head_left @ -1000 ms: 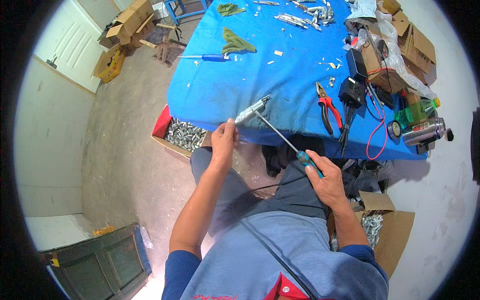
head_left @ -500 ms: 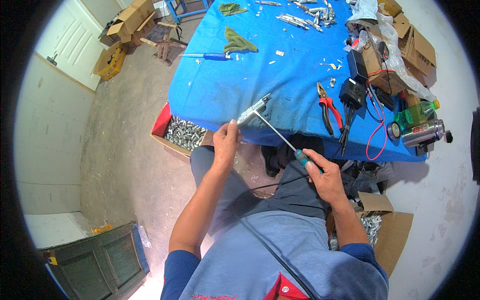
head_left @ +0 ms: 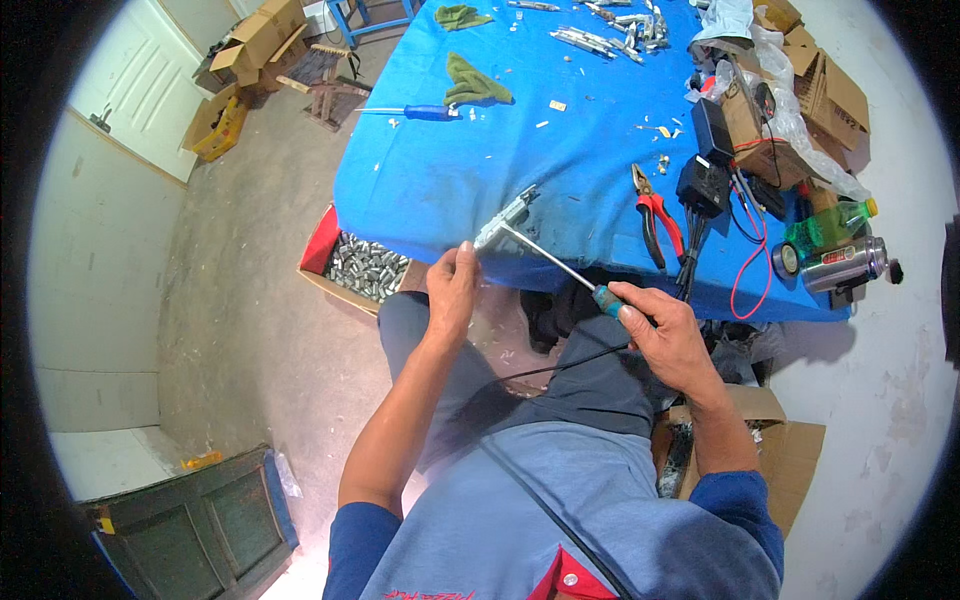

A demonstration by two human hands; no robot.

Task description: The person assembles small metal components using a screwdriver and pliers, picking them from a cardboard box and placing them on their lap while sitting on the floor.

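My left hand (head_left: 455,290) pinches the near end of a slim silvery metal part (head_left: 508,217) at the front edge of the blue-covered table. The part slants away to the right, its far end over a dark stain on the cloth. In my right hand (head_left: 662,335) is a screwdriver (head_left: 553,261) with a teal handle and a long thin shaft. Its tip touches the side of the metal part around the middle. Fingers of both hands are closed, and my left fingers hide the part's near end.
Red-handled pliers (head_left: 657,217), black adapters (head_left: 704,183) with cables and a steel flask (head_left: 843,265) lie on the right. A blue-handled screwdriver (head_left: 430,113) and green cloths (head_left: 473,82) lie on the left. A box of small metal pieces (head_left: 365,266) stands below the table; a cardboard box (head_left: 800,470) is beside my right arm.
My right hand has turned on the screwdriver handle, and its wrist and forearm have swung slightly right. The screwdriver tip stays against the metal part. My left hand has barely moved.
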